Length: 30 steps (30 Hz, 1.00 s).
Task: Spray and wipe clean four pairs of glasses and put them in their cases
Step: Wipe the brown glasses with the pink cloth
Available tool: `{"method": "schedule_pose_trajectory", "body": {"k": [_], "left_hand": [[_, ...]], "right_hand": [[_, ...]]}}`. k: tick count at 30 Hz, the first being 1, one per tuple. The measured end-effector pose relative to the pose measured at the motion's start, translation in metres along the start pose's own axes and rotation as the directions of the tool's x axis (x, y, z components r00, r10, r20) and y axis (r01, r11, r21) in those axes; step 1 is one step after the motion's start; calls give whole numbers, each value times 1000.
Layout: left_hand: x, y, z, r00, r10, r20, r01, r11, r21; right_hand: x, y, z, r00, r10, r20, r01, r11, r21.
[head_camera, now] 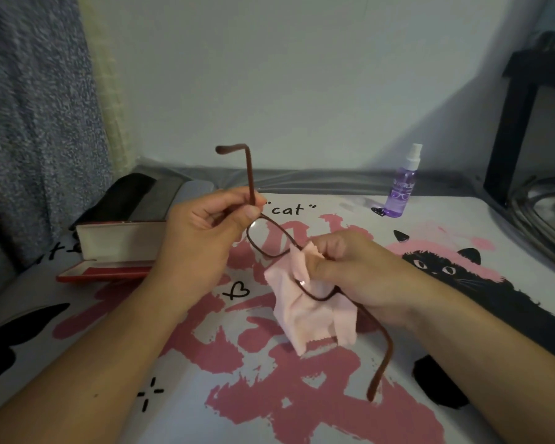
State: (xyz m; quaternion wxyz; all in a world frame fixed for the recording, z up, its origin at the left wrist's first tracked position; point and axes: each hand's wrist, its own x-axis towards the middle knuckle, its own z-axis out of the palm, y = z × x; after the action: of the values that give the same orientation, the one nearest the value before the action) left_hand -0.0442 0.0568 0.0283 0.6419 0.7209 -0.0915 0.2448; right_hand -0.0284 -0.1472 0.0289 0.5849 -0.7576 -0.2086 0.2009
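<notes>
Wiping is the step in hand, by the look of it: your left hand [205, 224] pinches the glasses [271, 238] at the hinge end, thumb and curled fingers closed on the frame where one arm rises upright, so the lenses hang free in the air over the table [462, 411] and can be worked without touching the printed cover. Your right hand [356, 267] has its thumb and fingers folded onto the pink cloth [314, 318], pressing it around the lens on the right; the cloth wraps that lens front and back, which likely lets you rub both faces at once. The lens on the left is bare and catches a small glint. The other arm of the glasses trails down toward you, past your right wrist, clear of the table as far as can be told.

The red case [109, 261] lies open on the left, its lid raised, just beyond your left forearm, probably ready to take this pair once dry. Behind it sit darker cases [135, 197], blurred, so their number is unclear. The purple spray bottle [401, 184] stands upright at the far right, well apart from both hands, set aside while you wipe.

The table cover shows the word "cat" in quotation marks just beyond the glasses; a black cat picture [436, 269] lies to the right. The bottle's label carries a glasses drawing, its writing too small to read.
</notes>
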Motion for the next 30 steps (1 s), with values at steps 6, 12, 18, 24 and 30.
{"method": "schedule_pose_trajectory", "body": {"k": [6, 12, 18, 24, 30], "left_hand": [[2, -2, -4, 998, 67, -23, -66, 997, 30], [1, 0, -3, 998, 65, 12, -65, 997, 33], [1, 0, 1, 999, -41, 29, 41, 999, -4], [2, -3, -2, 999, -40, 25, 40, 999, 1], [-5, -8, 6, 973, 91, 213, -96, 995, 13]], "right_hand": [[-1, 1, -11, 976, 56, 212, -82, 990, 117], [0, 5, -21, 904, 154, 398, -195, 979, 64], [1, 5, -8, 979, 150, 138, -145, 988, -50], [4, 4, 1, 998, 55, -4, -55, 998, -32], [7, 5, -4, 997, 40, 61, -52, 975, 217]]}}
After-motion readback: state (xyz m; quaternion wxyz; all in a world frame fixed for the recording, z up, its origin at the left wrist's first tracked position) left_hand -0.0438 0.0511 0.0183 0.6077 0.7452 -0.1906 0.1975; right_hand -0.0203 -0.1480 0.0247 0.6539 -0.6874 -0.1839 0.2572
